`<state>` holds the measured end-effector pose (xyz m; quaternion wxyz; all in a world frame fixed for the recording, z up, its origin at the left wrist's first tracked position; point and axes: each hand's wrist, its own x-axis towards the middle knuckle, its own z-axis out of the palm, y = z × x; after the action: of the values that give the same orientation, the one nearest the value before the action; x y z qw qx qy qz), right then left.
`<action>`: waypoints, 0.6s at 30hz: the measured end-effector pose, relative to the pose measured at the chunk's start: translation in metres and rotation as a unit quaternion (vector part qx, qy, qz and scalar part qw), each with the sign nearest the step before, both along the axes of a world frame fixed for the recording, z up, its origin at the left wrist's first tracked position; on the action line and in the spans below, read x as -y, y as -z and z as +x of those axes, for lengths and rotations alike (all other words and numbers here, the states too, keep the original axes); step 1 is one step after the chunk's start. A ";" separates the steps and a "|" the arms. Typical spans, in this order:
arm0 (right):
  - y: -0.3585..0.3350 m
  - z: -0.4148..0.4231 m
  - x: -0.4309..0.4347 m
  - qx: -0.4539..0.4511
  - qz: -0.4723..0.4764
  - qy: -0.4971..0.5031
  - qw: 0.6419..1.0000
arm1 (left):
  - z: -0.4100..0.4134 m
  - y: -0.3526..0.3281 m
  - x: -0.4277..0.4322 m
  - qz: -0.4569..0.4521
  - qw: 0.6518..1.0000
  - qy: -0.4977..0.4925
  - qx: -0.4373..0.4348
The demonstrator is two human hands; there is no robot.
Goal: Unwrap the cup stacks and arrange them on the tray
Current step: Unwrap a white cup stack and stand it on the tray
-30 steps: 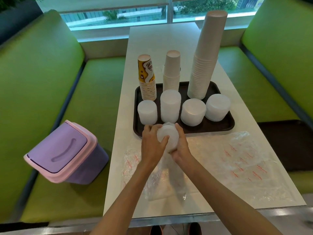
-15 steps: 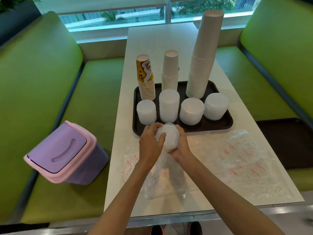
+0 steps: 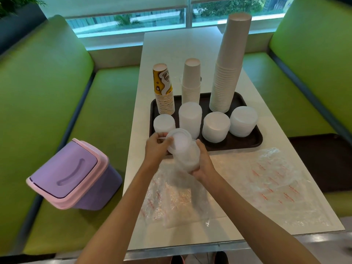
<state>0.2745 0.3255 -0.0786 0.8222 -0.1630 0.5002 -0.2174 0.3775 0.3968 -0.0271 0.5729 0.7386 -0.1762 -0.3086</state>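
Gripping a tilted, translucent white stack [image 3: 181, 147], left hand [image 3: 157, 150] and right hand [image 3: 204, 163] curl their fingers [image 3: 161, 135] round it.

A long white rectangular table [image 3: 171, 46] runs from under the grip toward a wide glass window [image 3: 148, 21] bright with daylight. A lime-green padded booth bench [image 3: 47, 92] lies left of the grip, carrying a lilac plastic swing-lid bin with pink rim [image 3: 76, 174]; a matching green bench [image 3: 314, 63] lies right.
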 end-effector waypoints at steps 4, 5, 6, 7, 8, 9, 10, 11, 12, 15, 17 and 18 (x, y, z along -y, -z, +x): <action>0.001 -0.002 0.004 0.002 0.007 0.009 1.000 | 0.046 -0.010 0.024 0.040 0.994 -0.086 0.056; 0.003 -0.003 0.005 0.003 0.008 0.010 1.000 | 0.055 -0.012 0.030 0.047 0.991 -0.104 0.065; 0.004 -0.004 0.006 0.005 0.012 0.008 1.000 | 0.063 -0.012 0.037 0.055 0.989 -0.119 0.074; 0.006 -0.005 0.007 0.004 0.015 0.006 1.000 | 0.069 -0.012 0.043 0.065 0.986 -0.129 0.083; 0.006 -0.006 0.007 0.004 0.017 0.004 1.000 | 0.074 -0.011 0.049 0.078 0.984 -0.134 0.093; 0.007 -0.006 0.008 0.006 0.018 0.005 1.000 | 0.077 -0.010 0.055 0.091 0.981 -0.134 0.103; 0.008 -0.007 0.009 0.007 0.020 0.007 1.000 | 0.079 -0.008 0.060 0.103 0.980 -0.131 0.111; 0.008 -0.008 0.011 0.010 0.023 0.011 1.000 | 0.080 -0.005 0.064 0.115 0.978 -0.125 0.118; 0.007 -0.009 0.013 0.015 0.026 0.014 0.999 | 0.081 -0.003 0.068 0.126 0.977 -0.117 0.124; 0.006 -0.011 0.018 0.028 0.028 0.016 0.999 | 0.081 0.004 0.073 0.164 0.971 -0.098 0.144; 0.006 -0.011 0.019 0.033 0.028 0.016 0.999 | 0.080 0.008 0.074 0.183 0.966 -0.086 0.163; 0.006 -0.011 0.019 0.034 0.028 0.018 0.999 | 0.079 0.010 0.074 0.189 0.963 -0.079 0.174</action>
<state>0.2633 0.3062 -0.0850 0.8388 -0.1234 0.4810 -0.2230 0.4567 0.3224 -0.0367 0.4057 0.8875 -0.1524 -0.1568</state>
